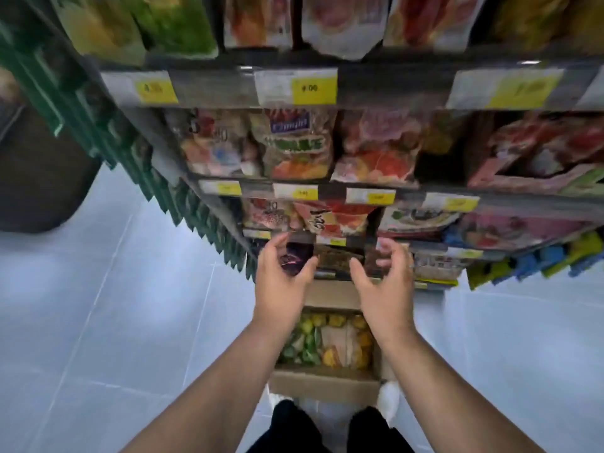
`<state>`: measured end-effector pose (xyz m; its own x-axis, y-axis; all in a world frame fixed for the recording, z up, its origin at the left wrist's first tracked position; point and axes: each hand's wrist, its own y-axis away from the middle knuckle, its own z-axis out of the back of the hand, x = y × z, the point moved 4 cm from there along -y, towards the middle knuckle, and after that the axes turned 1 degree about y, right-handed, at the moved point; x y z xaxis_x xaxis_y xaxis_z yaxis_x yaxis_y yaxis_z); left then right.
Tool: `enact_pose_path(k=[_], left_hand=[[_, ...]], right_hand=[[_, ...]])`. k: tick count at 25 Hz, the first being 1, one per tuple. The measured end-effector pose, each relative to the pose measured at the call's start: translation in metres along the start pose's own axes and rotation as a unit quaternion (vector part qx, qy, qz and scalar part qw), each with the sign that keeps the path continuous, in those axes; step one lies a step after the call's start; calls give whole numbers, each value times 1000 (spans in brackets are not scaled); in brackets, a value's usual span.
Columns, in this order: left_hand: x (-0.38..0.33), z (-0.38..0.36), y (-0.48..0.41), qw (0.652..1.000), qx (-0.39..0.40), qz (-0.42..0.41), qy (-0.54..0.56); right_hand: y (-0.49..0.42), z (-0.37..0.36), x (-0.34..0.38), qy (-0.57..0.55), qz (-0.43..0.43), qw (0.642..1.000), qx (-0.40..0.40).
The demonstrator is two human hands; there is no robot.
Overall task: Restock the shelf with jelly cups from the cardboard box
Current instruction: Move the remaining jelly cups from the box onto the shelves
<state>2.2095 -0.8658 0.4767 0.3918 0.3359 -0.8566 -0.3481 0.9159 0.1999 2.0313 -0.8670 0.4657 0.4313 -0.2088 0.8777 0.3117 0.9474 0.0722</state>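
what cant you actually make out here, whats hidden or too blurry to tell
Head view only:
- Price labels: motion blur, figures not reliably readable.
- Jelly cups in the cardboard box: blurred and partly behind both wrists, so no count.
- Dark packs on the low shelf: partly covered by the left hand and right hand.
- Top-shelf bags: cut off by the upper edge.

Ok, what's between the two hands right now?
Head view: between left hand and right hand, nothing held; only a dark shelf packet and the box flap show behind.
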Motion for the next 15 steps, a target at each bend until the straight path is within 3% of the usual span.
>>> enact_pose_path(k=[6,10,15], left_hand=[[193,-32,-25,982,73,109,-138],[328,-82,-33,959,140,176,-173],[458,-131,-47,930,187,244,-200]], right_hand=[[23,-110,-173,84,-131,984,86],[52,-188,-301,137,-232,947,173],[63,-264,-399,200,-206,917,275]])
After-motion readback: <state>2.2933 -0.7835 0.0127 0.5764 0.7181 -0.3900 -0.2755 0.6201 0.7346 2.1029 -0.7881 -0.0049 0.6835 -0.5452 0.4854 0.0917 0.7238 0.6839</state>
